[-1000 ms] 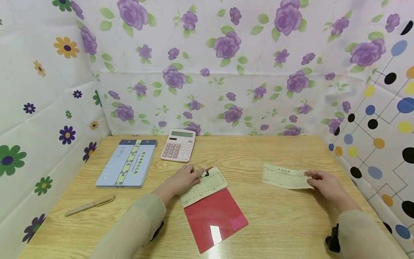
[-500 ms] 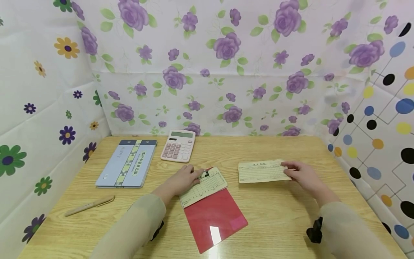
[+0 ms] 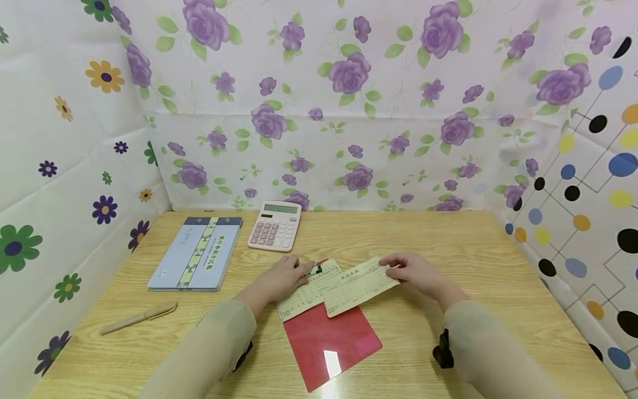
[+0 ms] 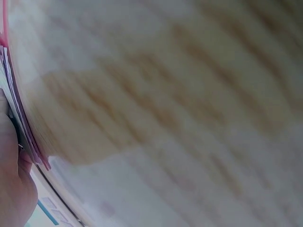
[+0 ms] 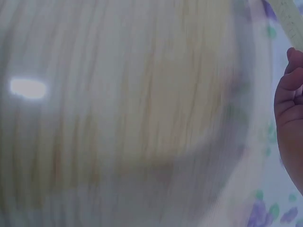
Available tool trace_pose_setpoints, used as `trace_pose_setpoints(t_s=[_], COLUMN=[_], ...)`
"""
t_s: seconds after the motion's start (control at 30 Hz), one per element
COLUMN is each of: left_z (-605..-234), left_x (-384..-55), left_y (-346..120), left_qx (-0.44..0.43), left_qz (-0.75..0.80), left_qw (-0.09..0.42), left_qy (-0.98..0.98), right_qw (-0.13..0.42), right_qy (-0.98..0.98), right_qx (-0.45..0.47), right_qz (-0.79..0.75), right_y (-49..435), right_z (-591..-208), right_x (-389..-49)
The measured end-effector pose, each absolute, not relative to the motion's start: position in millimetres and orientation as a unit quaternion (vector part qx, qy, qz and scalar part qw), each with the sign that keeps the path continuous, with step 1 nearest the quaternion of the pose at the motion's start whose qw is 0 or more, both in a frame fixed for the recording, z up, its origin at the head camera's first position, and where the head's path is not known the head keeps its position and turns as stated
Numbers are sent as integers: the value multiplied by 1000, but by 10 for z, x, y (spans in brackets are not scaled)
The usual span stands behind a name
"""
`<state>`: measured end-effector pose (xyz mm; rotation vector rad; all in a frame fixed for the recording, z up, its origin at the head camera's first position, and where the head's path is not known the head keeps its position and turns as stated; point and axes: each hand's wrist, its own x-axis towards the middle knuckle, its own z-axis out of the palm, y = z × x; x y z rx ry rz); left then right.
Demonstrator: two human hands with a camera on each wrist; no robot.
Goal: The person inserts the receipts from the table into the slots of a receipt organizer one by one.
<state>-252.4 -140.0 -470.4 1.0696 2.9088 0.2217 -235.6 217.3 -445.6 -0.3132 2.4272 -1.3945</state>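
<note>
A red clipboard [image 3: 324, 343] lies tilted on the table, with yellowish printed forms [image 3: 301, 299] under its dark clip [image 3: 316, 269]. My left hand [image 3: 284, 277] grips the clipboard at the clip, its thumb and fingers over that end. In the left wrist view, the left hand [image 4: 14, 175] is at the edge of the paper stack [image 4: 19, 104]. A loose form sheet [image 3: 356, 291] is pinched at its right end by my right hand [image 3: 413, 272]. The sheet's left part overlaps the clipped forms and the red board. The right wrist view shows the right hand [image 5: 291, 104] at its edge with a strip of paper [image 5: 289, 21].
Behind my left hand stand a pink-and-white calculator [image 3: 275, 226] and, further left, a light blue account book [image 3: 196, 253]. A tan pen [image 3: 138, 318] lies at the left. Flowered cloth [image 3: 319, 138] hangs behind the wooden table [image 3: 448, 233].
My right hand has carried the loose sheet leftward from the right side of the table, over the clipboard, tilting the sheet on the way. My left hand has stayed at the clip.
</note>
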Motion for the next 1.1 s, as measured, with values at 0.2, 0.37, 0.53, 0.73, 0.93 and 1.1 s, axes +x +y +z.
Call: trace_pose_setpoints(t_s=[0.2, 0.37, 0.53, 0.73, 0.93, 1.1], left_z=[-4703, -4703, -4711, -4717, -4717, -4721], left_x=[-2524, -2533, -2544, -2546, -2531, -2531], left_y=[-1399, -1401, -1403, -1396, -1385, -1387], left_qx=[344, 343, 340, 347, 355, 344], left_qz=[68, 72, 69, 59, 52, 47], left_qw=[20, 22, 26, 18, 9, 20], left_qy=[936, 936, 937, 936, 933, 938], right_qw=[170, 177, 187, 193, 177, 152], right_qy=[858, 861, 857, 861, 877, 890], right_qx=[-133, -150, -170, -188, -192, -192], right_qz=[-466, -453, -449, -432, -404, -384], right_y=[1867, 1723, 1590, 1398, 1239, 1142], right_z=[-4461, -4501, -4519, -4512, -4535, -4595], right_x=[-2391, -2441, -2462, -2437, -2405, -2378])
